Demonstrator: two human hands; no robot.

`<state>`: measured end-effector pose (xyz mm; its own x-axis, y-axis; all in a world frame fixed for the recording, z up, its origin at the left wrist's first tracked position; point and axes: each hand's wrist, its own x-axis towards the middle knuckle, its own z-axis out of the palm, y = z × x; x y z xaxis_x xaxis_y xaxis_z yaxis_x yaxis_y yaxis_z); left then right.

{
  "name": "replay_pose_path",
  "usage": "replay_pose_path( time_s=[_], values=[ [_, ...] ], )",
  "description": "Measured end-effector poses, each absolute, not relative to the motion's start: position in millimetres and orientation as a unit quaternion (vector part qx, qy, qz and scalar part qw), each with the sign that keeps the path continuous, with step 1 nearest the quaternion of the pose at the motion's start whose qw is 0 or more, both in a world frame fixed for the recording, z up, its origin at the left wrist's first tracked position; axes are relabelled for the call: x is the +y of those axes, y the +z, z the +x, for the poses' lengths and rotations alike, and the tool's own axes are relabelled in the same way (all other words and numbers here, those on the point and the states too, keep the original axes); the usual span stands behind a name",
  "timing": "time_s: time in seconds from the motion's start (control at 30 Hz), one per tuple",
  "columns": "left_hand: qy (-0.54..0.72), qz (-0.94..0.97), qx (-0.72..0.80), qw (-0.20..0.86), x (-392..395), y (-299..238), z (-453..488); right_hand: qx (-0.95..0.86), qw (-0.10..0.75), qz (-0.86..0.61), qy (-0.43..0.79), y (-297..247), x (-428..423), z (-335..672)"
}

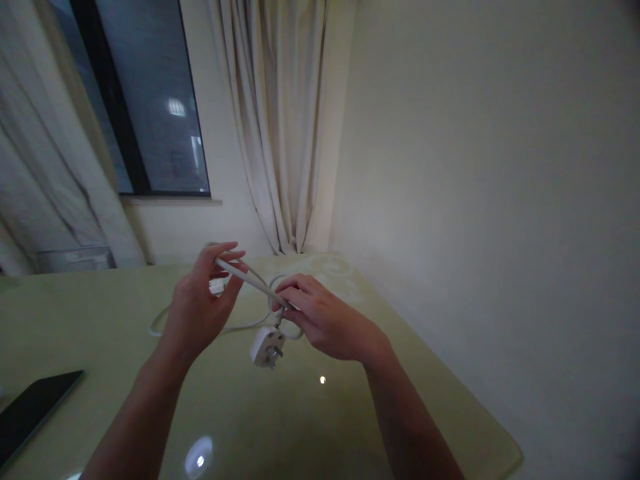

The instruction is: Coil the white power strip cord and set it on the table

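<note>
A white power cable (250,281) is stretched between my two hands above a glossy pale green table (310,427). My left hand (197,307) pinches the cable near its upper end with fingers and thumb. My right hand (323,317) is closed on the cable just above the white plug (267,347). The plug hangs down with its metal pins showing. More of the cable lies in loops on the table behind my hands.
A dark phone or tablet (33,407) lies flat at the table's left edge. The table stands in a corner with a bare wall at right, cream curtains (280,127) behind and a dark window (145,100) at the left.
</note>
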<state>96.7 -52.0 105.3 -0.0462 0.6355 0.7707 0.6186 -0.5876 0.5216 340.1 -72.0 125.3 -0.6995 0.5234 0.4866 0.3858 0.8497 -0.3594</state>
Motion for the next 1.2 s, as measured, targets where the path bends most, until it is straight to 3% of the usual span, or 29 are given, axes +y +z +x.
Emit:
replay_pose_path(
  time_s=[0.2,0.47,0.6,0.8,0.9,1.1,1.2],
  values=[
    [0.546,0.726,0.414,0.055,-51,103,99,-0.913,0.328,-0.204,0.134,126,-71,338],
    [0.516,0.730,0.275,0.354,-63,95,112,-0.837,0.432,-0.095,0.322,128,-68,336],
    [0.561,0.707,0.215,0.372,-65,92,132,-0.776,0.450,-0.064,0.438,121,-65,334],
    [0.655,0.602,0.307,0.338,-64,103,142,-0.727,0.439,-0.101,0.518,109,-59,328],
    [0.649,0.585,0.366,0.319,-67,111,139,-0.742,0.456,-0.103,0.480,105,-54,325],
    [0.612,0.613,0.435,0.244,-67,110,147,-0.830,0.485,-0.225,0.157,97,-50,317],
    [0.593,0.651,0.409,0.238,-63,106,146,-0.808,0.516,-0.260,0.117,97,-50,313]
  ],
)
